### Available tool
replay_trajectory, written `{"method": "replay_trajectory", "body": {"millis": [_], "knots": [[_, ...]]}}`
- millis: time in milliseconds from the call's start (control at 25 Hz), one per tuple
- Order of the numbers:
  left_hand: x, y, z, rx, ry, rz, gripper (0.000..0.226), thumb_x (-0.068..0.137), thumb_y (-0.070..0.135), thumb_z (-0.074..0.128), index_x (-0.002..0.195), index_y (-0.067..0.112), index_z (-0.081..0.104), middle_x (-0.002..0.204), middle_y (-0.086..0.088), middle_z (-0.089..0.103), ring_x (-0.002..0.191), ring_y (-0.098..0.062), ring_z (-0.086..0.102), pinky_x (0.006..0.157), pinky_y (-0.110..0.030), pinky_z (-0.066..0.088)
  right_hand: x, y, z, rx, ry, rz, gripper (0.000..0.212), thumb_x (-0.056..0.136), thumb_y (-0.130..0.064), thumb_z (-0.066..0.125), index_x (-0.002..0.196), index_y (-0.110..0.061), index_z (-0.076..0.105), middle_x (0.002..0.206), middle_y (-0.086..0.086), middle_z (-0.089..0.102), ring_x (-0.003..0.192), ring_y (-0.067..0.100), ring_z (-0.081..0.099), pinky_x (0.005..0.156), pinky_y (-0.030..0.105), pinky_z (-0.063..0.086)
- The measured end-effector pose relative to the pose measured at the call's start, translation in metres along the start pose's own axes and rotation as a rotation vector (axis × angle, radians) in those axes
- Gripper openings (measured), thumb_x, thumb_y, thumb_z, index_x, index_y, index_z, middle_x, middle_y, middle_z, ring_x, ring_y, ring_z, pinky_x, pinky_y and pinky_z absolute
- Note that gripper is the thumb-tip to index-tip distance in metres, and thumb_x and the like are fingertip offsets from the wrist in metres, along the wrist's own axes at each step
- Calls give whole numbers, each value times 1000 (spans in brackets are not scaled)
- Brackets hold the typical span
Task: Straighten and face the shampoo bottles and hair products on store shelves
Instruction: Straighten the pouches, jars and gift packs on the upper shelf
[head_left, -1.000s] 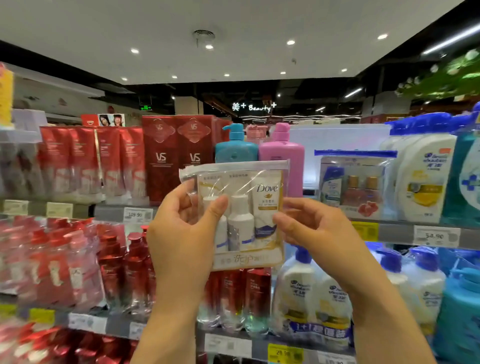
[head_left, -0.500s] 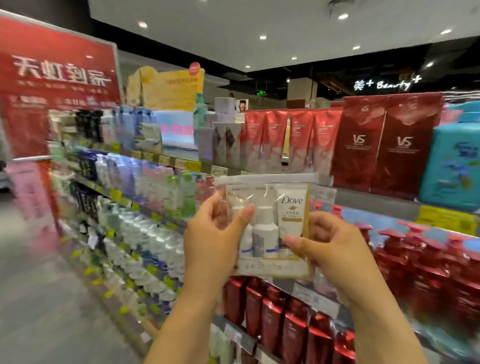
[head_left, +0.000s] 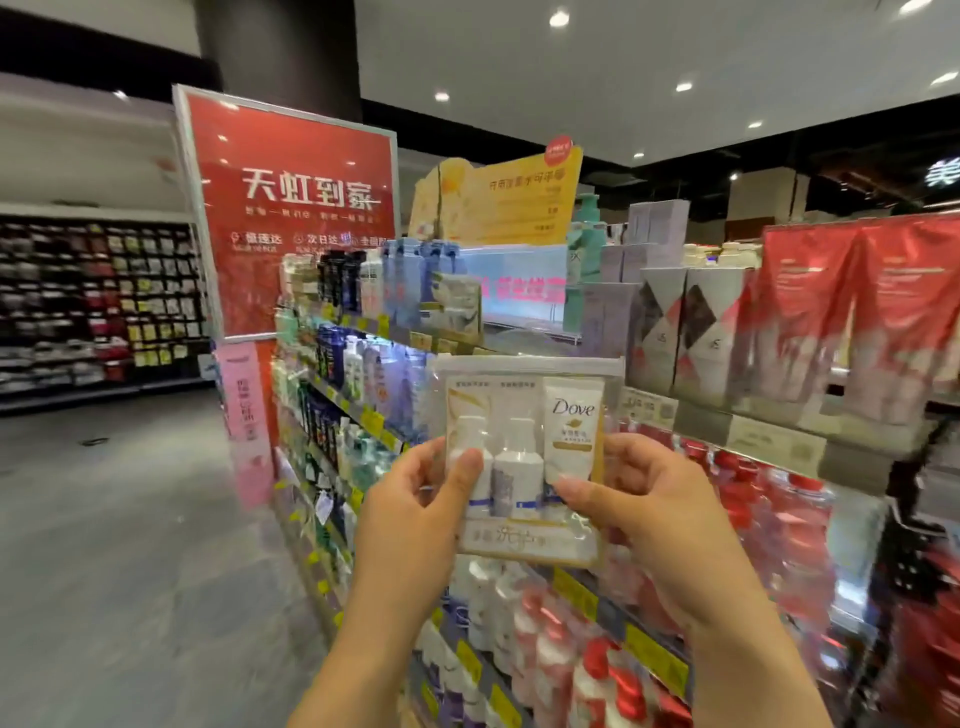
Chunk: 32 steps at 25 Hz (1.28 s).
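I hold a clear zip pouch, the Dove travel kit (head_left: 524, 447), up in front of me with its label facing me. Inside it are two small white bottles and a white Dove tube. My left hand (head_left: 415, 514) grips its left edge, thumb pressed on the front over the left bottle. My right hand (head_left: 644, 514) pinches its right edge, thumb on the front below the tube. Behind the pouch run the shampoo shelves (head_left: 363, 410), stretching away to the left.
Red VS packs (head_left: 857, 312) and grey boxes (head_left: 685, 327) stand on the top shelf at right. Red pump bottles (head_left: 779, 525) fill the shelf below. A tall red sign (head_left: 291, 208) stands at the aisle end. Open grey floor (head_left: 130, 545) lies to the left.
My view has swung left along the aisle, from facing the shelf to looking down its length. Both hands keep the same hold on the pouch, which stays centred before me.
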<state>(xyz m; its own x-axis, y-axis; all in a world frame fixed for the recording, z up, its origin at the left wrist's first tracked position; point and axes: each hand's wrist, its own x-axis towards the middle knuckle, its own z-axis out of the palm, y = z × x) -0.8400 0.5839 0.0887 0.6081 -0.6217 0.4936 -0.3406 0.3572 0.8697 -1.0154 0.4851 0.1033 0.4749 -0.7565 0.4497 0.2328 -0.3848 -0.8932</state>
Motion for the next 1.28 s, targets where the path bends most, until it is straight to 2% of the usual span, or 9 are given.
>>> {"method": "replay_trajectory", "body": {"millis": [80, 200, 280, 440, 640, 840, 920, 1040, 1280], "knots": [[43, -15, -9, 26, 33, -10, 71, 65, 78, 62, 120, 35, 65, 107, 10, 73, 96, -12, 70, 82, -41, 58, 49, 14, 17, -2, -75, 25, 39, 73, -16, 85, 109, -14, 70, 96, 2, 81, 86, 20, 78, 64, 24, 60], [108, -42, -21, 44, 93, 4, 17, 74, 64, 62, 91, 65, 64, 92, 22, 73, 83, -4, 71, 64, -25, 59, 119, 35, 50, -10, -105, 20, 26, 83, -28, 80, 106, -23, 70, 96, -3, 80, 84, 18, 78, 62, 24, 60], [144, -65, -30, 55, 134, 32, 12, 81, 57, 62, 85, 69, 61, 90, 25, 72, 79, -1, 71, 62, -25, 58, 158, 54, 75, -6, -80, 23, 19, 87, -36, 74, 102, -26, 70, 93, -3, 80, 80, 16, 78, 58, 22, 58], [213, -111, -42, 28, 150, 34, 11, 80, 63, 62, 87, 71, 60, 91, 30, 71, 82, 5, 69, 63, -20, 57, 222, 90, 113, -37, -11, -14, 18, 88, -22, 76, 100, -35, 71, 94, -3, 80, 80, 16, 78, 54, 20, 56], [335, -174, -56, 59, 30, 118, 71, 74, 79, 52, 126, 33, 62, 100, 23, 69, 89, 11, 64, 73, -17, 51, 309, 108, 141, -85, 364, -218, 23, 85, -19, 78, 98, -38, 73, 92, -4, 81, 77, 15, 78, 56, 25, 58], [438, -215, -53, 63, -159, 157, 49, 86, 52, 61, 125, 24, 63, 98, 24, 64, 87, 22, 56, 61, 1, 42, 386, 77, 128, -129, 814, -418, 25, 80, -25, 80, 98, -30, 64, 86, -1, 80, 73, 13, 76, 62, 37, 63], [474, -227, -44, 69, -236, 185, 45, 87, 45, 64, 125, 21, 64, 105, 15, 67, 93, 11, 60, 69, -4, 44, 423, 75, 125, -237, 921, -436, 24, 78, -25, 80, 92, -33, 62, 83, 0, 78, 76, 17, 75, 69, 47, 64], [508, -240, -23, 69, -288, 224, 46, 88, 40, 66, 127, 18, 62, 116, 6, 65, 102, -8, 61, 88, -27, 48, 468, 79, 116, -387, 964, -392, 25, 84, -18, 80, 89, -32, 60, 86, 0, 77, 81, 17, 76, 75, 51, 63], [553, -256, 17, 37, -310, 299, 49, 88, 40, 65, 131, 17, 59, 125, 1, 58, 112, -18, 57, 97, -40, 48, 515, 95, 86, -471, 980, -254, 29, 84, -11, 80, 89, -34, 62, 94, 2, 78, 86, 20, 77, 77, 49, 63]]}}
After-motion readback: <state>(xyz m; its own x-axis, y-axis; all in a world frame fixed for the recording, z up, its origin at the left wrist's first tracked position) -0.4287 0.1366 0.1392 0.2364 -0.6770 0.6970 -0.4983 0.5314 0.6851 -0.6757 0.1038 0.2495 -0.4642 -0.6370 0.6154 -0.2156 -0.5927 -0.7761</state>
